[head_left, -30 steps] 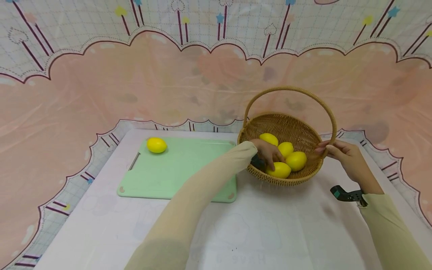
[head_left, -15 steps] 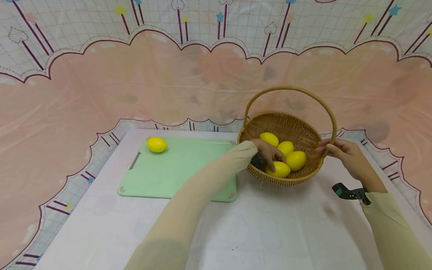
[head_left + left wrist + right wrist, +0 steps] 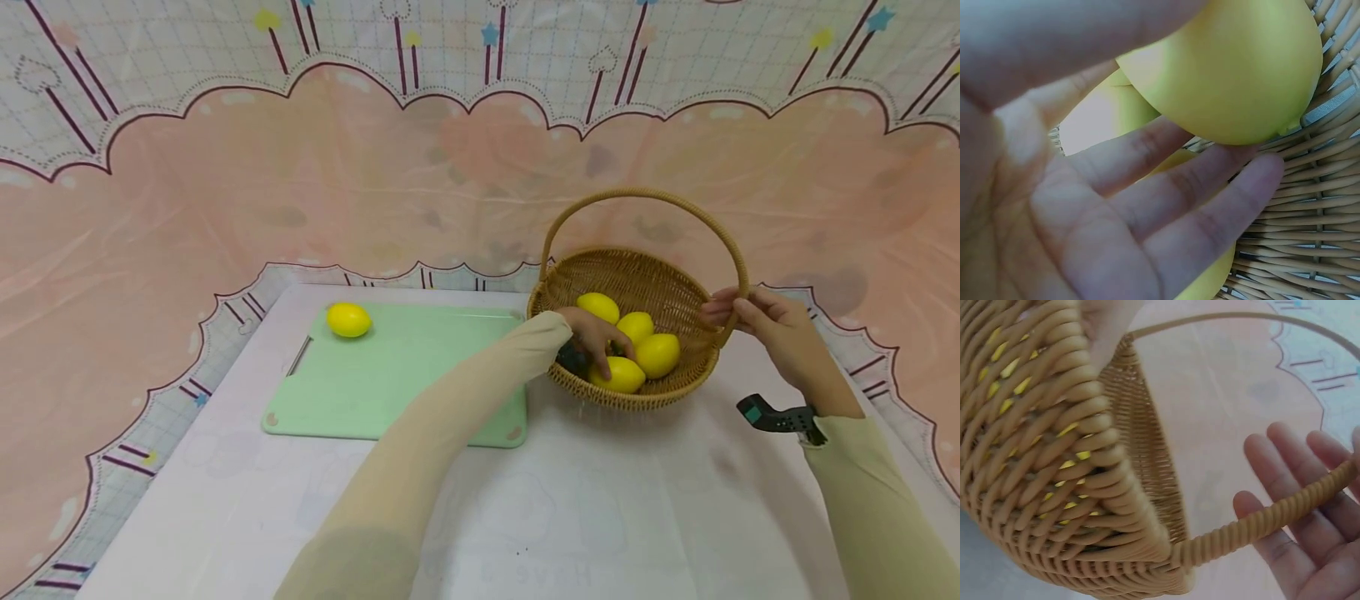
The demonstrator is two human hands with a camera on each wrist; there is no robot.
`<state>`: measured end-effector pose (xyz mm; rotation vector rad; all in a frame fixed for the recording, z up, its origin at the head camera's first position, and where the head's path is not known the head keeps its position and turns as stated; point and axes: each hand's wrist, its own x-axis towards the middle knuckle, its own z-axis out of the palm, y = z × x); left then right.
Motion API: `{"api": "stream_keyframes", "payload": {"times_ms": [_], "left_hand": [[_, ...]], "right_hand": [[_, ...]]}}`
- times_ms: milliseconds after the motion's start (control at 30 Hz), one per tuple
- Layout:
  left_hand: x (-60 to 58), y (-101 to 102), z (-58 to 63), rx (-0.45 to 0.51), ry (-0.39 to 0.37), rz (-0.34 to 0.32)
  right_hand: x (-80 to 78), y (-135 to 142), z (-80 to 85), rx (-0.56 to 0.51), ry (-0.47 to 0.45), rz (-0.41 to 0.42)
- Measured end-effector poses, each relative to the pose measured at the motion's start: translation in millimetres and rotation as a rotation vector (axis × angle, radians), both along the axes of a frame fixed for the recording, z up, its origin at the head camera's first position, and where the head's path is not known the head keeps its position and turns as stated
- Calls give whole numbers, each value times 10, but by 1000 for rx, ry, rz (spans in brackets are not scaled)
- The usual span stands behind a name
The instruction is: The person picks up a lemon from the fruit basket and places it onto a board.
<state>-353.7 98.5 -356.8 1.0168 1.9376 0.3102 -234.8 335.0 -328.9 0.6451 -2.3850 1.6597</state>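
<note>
A brown wicker basket (image 3: 637, 403) holds several yellow lemons (image 3: 658, 356). My left hand (image 3: 592, 332) reaches inside, with thumb and fingers about the nearest lemon (image 3: 618, 376). In the left wrist view, this lemon (image 3: 1229, 69) lies between the thumb above and the spread fingers (image 3: 1204, 231) below; part of it is hidden. My right hand (image 3: 783, 333) holds the basket's arched handle (image 3: 738, 258) low on its right side, thumb in front and fingers behind. In the right wrist view, the wrapped handle (image 3: 1272, 515) crosses the right hand's fingers (image 3: 1285, 550).
A pale green cutting board (image 3: 397, 375) lies left of the basket, with a single lemon (image 3: 348, 320) at its back left corner. A white cloth covers the table (image 3: 600, 508). Behind it hangs a pink patterned curtain (image 3: 375, 183).
My right hand has slid slightly up along the handle. The left hand stays on the same lemon in the basket, almost still.
</note>
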Motion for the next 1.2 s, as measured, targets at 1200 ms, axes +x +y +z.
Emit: {"api": "stream_keyframes", "payload": {"times_ms": [1200], "left_hand": [[45,23,66,-55,13,14]], "right_hand": [[30,-82,17,-452,-71,124]]}}
